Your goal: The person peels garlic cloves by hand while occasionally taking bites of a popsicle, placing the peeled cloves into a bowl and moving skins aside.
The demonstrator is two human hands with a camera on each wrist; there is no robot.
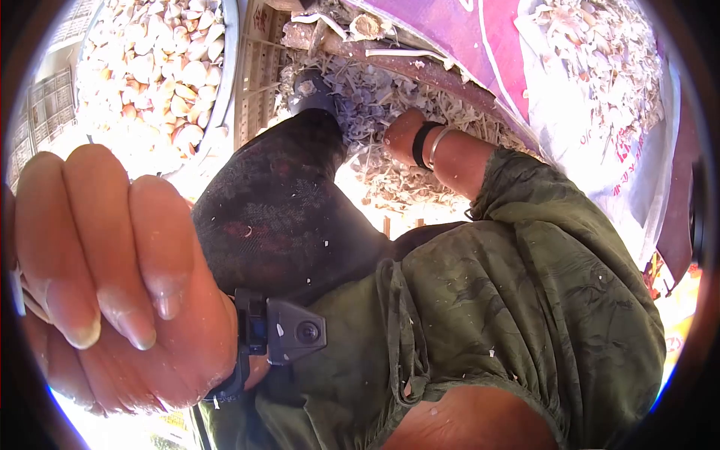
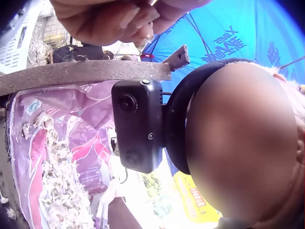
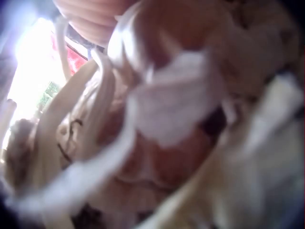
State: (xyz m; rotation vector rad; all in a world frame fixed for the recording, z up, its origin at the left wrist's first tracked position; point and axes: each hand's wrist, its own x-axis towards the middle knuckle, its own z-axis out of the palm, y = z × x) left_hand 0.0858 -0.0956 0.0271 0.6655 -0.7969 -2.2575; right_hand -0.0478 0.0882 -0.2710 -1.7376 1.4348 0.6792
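Observation:
My left hand (image 1: 120, 277) is raised close in front of the head camera, its fingers loosely bent toward the palm. Nothing shows in it; the thumb is out of sight. In the left wrist view its fingertips (image 2: 140, 21) come in at the top, near a black camera (image 2: 138, 126) strapped to a person's head. My right hand (image 1: 406, 135) reaches down into a heap of dry garlic skins (image 1: 397, 180), and its fingers are hidden there. The right wrist view shows garlic bulbs (image 3: 162, 162) close up among papery skins (image 3: 176, 95); I cannot tell whether the hand grips one.
At upper left stands a basin (image 1: 231, 75) of garlic cloves (image 1: 161, 67), beside a plastic crate (image 1: 253, 82). A rusty bar (image 1: 420, 71) crosses behind the heap. Purple sheeting (image 1: 484, 37) and a white sack (image 1: 637, 172) with skins lie right. A blue umbrella (image 2: 228, 24) hangs overhead.

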